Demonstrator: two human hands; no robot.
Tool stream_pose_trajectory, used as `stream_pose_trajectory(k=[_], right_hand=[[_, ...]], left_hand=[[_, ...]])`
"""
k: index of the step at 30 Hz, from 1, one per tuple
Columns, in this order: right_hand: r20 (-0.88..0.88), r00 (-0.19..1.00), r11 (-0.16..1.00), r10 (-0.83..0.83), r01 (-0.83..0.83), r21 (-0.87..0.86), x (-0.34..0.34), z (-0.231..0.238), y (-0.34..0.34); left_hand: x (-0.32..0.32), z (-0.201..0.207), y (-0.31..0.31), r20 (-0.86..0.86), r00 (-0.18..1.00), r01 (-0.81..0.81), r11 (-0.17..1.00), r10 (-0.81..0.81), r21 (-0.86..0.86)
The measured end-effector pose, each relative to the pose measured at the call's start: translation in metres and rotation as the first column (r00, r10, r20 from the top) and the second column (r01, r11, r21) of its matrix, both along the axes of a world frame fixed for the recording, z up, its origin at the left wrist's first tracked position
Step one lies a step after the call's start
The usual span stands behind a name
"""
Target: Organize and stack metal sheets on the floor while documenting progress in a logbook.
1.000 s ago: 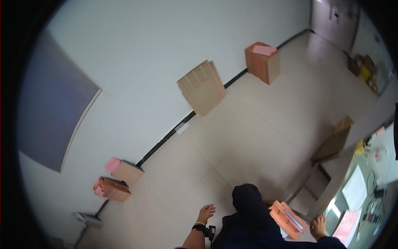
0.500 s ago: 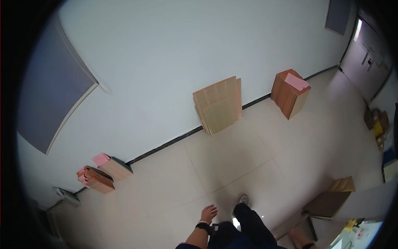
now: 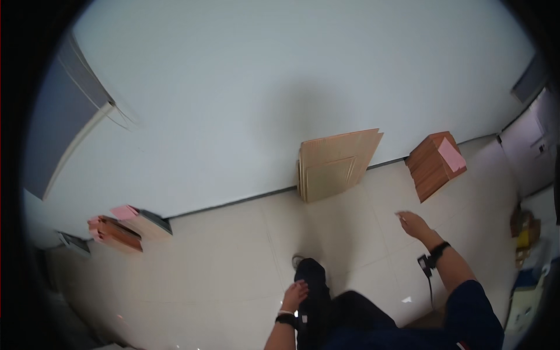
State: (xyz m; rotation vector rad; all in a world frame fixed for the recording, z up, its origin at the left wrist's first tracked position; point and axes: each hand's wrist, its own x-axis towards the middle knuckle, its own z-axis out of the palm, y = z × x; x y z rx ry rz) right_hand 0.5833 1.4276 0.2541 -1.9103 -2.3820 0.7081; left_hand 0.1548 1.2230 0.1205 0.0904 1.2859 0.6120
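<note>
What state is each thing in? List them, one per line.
Left hand: fingers loosely curled, nothing visible in it
Right hand: held out, fingers bent
Cardboard sheets: upright, leaning against the wall
Brown stack: standing on the floor
Pink sheet: resting on the brown stack
Blind: hanging down
Door: looks shut

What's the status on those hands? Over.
Left hand by the leg, nothing seen in it. Right hand out front, likewise. Cardboard against wall ahead.
</note>
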Motion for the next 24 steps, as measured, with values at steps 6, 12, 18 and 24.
stream_pose_trajectory(k=[6,12,18,24], right_hand=[[0.069,0.977,0.979,0.201,-0.202,0.000,-0.078,-0.033,0.204],[0.151,0.944,0.878,0.294,-0.329,0.347,-0.139,-0.106,0.340],[0.223,0.915,0.810,0.336,-0.402,0.427,-0.163,-0.122,0.340],[0.149,0.875,0.820,0.461,-0.484,0.306,-0.159,-0.121,0.351]], left_hand=[[0.027,0.018,0.092,0.116,0.984,0.121,0.982,-0.138,0.142],[0.084,-0.022,0.120,0.177,0.979,-0.095,0.994,0.105,-0.062],[0.160,-0.056,0.152,0.116,0.814,-0.551,0.819,0.569,-0.159],[0.232,-0.078,0.215,0.129,0.742,-0.644,0.753,0.658,-0.132]])
